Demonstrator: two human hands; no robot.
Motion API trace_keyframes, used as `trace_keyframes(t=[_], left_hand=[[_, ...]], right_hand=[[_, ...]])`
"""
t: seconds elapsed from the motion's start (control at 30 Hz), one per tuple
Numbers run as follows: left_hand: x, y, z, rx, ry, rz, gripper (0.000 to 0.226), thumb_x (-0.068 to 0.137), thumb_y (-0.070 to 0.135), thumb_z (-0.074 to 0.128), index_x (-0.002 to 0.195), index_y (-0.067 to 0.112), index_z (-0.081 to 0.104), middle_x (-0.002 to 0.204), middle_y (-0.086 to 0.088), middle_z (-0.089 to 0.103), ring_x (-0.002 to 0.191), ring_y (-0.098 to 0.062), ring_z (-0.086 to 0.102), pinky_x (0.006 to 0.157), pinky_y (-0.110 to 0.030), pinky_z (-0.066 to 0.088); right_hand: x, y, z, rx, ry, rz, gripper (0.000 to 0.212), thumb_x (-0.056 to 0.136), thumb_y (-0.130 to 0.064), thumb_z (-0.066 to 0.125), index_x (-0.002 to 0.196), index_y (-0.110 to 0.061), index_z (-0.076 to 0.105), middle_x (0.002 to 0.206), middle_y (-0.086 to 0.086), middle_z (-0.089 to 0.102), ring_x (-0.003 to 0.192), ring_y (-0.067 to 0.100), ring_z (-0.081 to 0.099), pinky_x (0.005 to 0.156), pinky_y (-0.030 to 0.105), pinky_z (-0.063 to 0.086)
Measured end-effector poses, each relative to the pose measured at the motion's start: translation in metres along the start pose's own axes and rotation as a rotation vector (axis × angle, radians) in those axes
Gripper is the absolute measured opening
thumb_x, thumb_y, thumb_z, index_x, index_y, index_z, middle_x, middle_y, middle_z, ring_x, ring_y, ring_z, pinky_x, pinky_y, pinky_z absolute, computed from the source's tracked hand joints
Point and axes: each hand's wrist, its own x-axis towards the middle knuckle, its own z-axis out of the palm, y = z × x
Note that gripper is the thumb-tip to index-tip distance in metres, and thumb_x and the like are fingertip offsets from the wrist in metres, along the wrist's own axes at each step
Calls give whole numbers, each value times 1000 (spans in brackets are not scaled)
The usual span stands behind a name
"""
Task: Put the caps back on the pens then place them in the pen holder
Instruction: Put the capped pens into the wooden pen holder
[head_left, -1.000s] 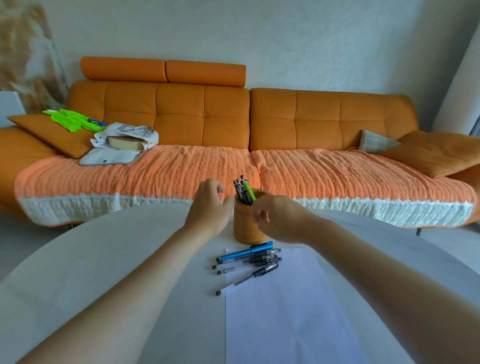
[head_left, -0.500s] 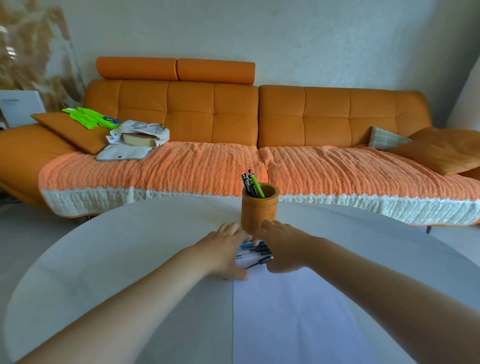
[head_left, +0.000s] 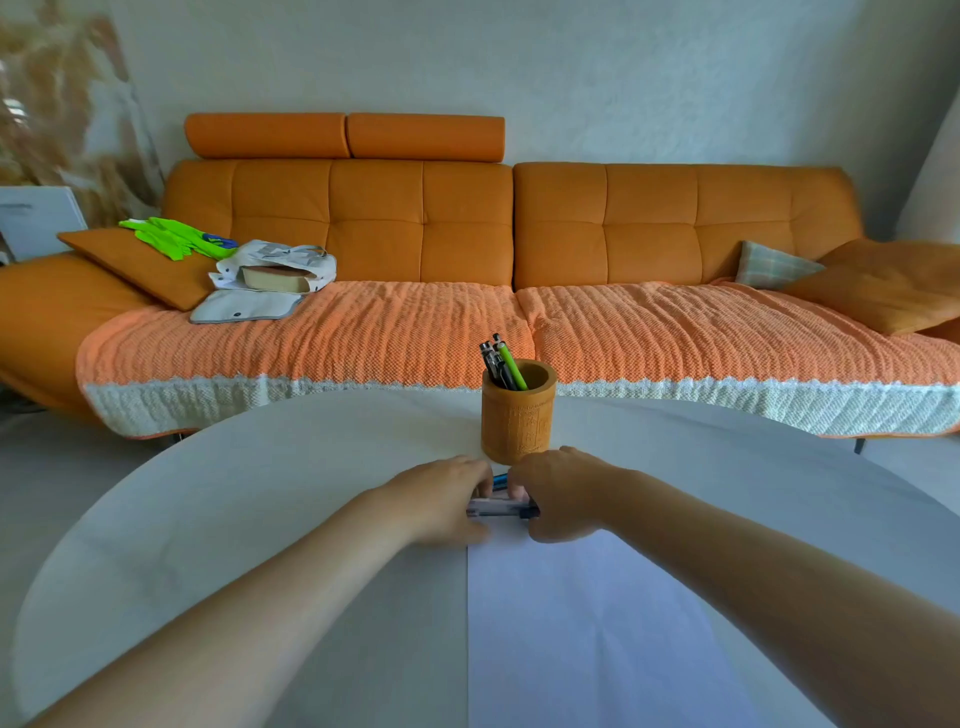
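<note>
A round wooden pen holder (head_left: 517, 428) stands upright on the grey table (head_left: 270, 493), with a green pen (head_left: 511, 366) and dark pens (head_left: 492, 364) sticking out. Just in front of it, my left hand (head_left: 441, 496) and my right hand (head_left: 561, 493) rest on a pile of pens. Between them I see a clear pen with a dark end (head_left: 501, 512), gripped at both ends. A blue pen (head_left: 500, 480) peeks out behind it. The other pens are hidden under my hands.
A white sheet of paper (head_left: 597, 634) lies on the table under and in front of my hands. Beyond the table stands an orange sofa (head_left: 571, 223) with a knitted cover, cushions, a bag (head_left: 275, 270) and green gloves (head_left: 174, 236).
Both hands came down from beside the pen holder to the pens on the table and closed around one pen. The view has shifted a little.
</note>
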Motion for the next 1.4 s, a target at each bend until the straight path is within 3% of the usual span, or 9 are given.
trace_keyframes(t=[0.37,0.53,0.67,0.8,0.9,1.0,1.1,1.2,1.4], left_hand=[[-2,9,-9,-20,-63,-34,8,92,30,47,93,25,52,96,-3,59,82,-20,55,64,-32,40],[-5,9,-55,-254,119,-9,4,91,26,54,94,27,56,89,-1,59,73,-17,53,61,-31,39],[-7,11,-97,-359,320,50,27,86,26,65,109,33,52,91,1,62,74,-18,57,63,-34,45],[9,12,-111,-490,662,100,41,86,28,67,121,30,46,84,4,61,76,-16,59,67,-34,47],[32,9,-106,-572,778,15,39,90,27,62,125,26,45,94,5,58,79,-12,56,62,-25,43],[60,5,-93,-676,788,-72,44,92,33,59,131,22,42,117,-1,53,99,-15,54,74,-26,43],[83,4,-78,-825,695,-140,57,94,42,54,143,23,31,138,-6,42,122,-23,47,96,-36,43],[93,2,-64,-901,550,-112,67,97,48,46,151,30,12,149,-6,33,134,-26,39,104,-40,36],[93,-4,-54,-798,505,-66,62,100,48,36,151,39,3,160,-1,22,140,-25,33,99,-36,35]], right_hand=[[3,-6,0,97,-76,69,8,87,-16,47,92,-17,53,85,4,57,70,18,50,59,31,42],[5,1,-26,538,-11,49,12,86,-11,42,92,-15,51,85,11,56,69,20,47,58,35,41],[3,10,-65,898,-60,-91,19,77,4,40,87,-9,49,79,13,51,72,23,50,68,37,43],[-5,48,-98,1165,154,-11,24,91,10,37,104,-6,49,91,15,58,83,25,57,76,38,46],[4,67,-102,1360,505,98,28,94,12,33,106,-11,45,90,14,60,83,24,58,77,37,48],[25,68,-94,1359,807,197,29,94,12,33,105,-13,44,89,13,63,82,24,61,69,31,49],[47,60,-85,1327,865,229,32,94,9,36,99,-22,44,89,13,65,86,24,62,72,34,52],[65,52,-73,1145,798,245,27,97,1,39,108,-23,46,92,6,66,87,23,64,78,37,54],[80,58,-55,646,527,302,6,102,-21,45,106,-19,48,84,3,56,71,19,52,58,33,43]])
